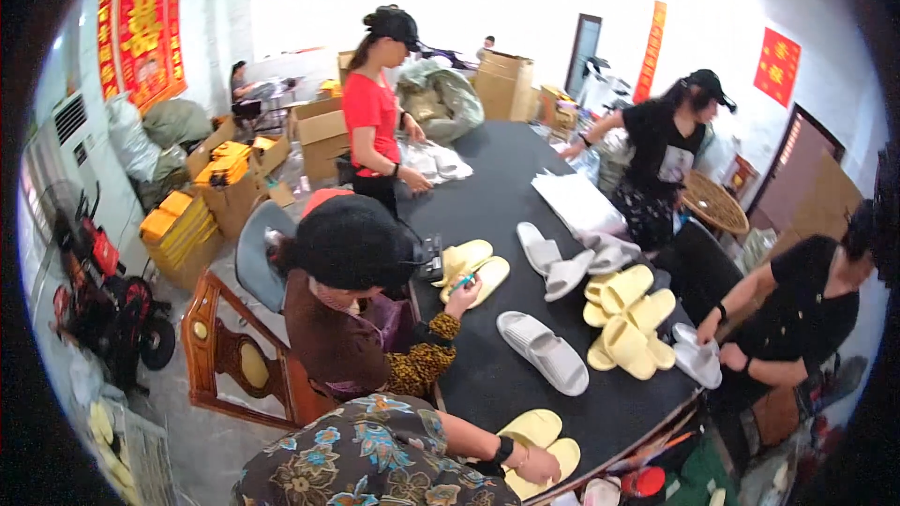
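At the table's near edge, my left hand (539, 467) is closed on one of two pale yellow slippers (532, 425). A black band circles its wrist, and my floral sleeve fills the lower edge. The fingertips are partly hidden against the slipper. My right hand is out of view. Past my hand, a pair of ribbed grey slippers (544, 351) lies on the dark table (473, 365). A stack of yellow slippers (630, 319) sits to its right, with more grey slippers (562, 262) behind.
A co-worker in a brown vest (323, 347) holds a teal pen-like tool (464, 282) at yellow slippers (473, 262). Another co-worker (797, 309) handles a grey slipper (696, 356) at right. White sheets (579, 201) lie farther back. A wooden chair (234, 356) stands left.
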Motion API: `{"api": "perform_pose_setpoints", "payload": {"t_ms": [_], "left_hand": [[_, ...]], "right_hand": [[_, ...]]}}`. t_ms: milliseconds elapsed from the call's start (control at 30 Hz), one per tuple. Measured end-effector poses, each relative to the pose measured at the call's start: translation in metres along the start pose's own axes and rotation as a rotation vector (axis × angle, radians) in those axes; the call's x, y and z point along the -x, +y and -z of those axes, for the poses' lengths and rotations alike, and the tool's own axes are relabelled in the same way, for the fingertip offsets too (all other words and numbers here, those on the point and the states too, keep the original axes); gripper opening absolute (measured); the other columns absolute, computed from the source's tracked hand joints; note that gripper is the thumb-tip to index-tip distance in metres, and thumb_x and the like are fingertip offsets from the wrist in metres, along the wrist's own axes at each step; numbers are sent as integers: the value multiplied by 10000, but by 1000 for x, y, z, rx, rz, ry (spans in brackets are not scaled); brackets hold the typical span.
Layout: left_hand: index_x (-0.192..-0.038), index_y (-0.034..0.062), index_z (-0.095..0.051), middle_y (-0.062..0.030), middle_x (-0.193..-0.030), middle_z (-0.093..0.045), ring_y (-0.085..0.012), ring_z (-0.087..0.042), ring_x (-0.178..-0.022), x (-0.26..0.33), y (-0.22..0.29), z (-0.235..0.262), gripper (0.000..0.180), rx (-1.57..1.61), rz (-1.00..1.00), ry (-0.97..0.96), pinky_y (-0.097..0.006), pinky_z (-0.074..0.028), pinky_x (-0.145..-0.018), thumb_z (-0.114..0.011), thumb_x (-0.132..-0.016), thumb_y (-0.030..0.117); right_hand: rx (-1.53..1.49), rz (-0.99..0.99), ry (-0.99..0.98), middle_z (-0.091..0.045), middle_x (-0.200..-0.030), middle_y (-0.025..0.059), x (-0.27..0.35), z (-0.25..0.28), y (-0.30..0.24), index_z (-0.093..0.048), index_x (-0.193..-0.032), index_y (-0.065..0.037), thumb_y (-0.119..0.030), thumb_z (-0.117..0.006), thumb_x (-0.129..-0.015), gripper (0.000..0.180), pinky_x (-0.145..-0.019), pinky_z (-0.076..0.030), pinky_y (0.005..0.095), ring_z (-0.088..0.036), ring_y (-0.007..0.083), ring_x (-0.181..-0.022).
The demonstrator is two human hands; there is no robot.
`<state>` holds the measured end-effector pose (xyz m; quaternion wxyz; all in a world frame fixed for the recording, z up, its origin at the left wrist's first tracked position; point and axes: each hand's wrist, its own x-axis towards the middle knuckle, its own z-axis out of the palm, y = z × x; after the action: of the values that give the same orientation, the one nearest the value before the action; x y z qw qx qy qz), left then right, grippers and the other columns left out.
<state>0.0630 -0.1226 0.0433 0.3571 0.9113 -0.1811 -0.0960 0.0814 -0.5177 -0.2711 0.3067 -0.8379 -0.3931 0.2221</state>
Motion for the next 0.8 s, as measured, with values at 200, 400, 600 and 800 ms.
{"api": "perform_pose_setpoints", "payload": {"t_ms": [200,400,600,800], "left_hand": [[-1023,51,-645,-199,-956,-642,-333,-608,-882,-4,12,-4,296,35,-86,-68,-426,-468,-776,-540,-803,218],[-1035,49,-656,-196,-925,-655,-329,-604,-812,-8,22,-11,303,-50,-132,-223,-422,-476,-743,-513,-850,242],[-1030,52,-659,-193,-919,-657,-322,-606,-803,-38,40,-7,300,-97,-360,-389,-419,-477,-739,-513,-852,245],[-1025,54,-662,-191,-913,-659,-316,-608,-794,-62,49,-13,298,-101,-493,-501,-416,-479,-734,-512,-854,247]], "right_hand": [[581,146,-152,-606,-838,237,-12,110,-116,-617,-969,1,-237,-577,-840,274,-621,-467,466,-573,391,-688],[-66,86,246,-576,-715,18,-40,131,-210,-598,-862,-81,-295,-588,-876,215,-503,-415,283,-517,156,-597],[-1457,-787,87,-583,-719,27,-24,52,-99,-604,-926,-94,-297,-610,-863,212,-524,-415,278,-521,142,-623],[-1365,-709,236,-591,-717,42,-50,24,-125,-609,-891,-83,-291,-606,-855,211,-533,-426,291,-535,151,-626]]}}
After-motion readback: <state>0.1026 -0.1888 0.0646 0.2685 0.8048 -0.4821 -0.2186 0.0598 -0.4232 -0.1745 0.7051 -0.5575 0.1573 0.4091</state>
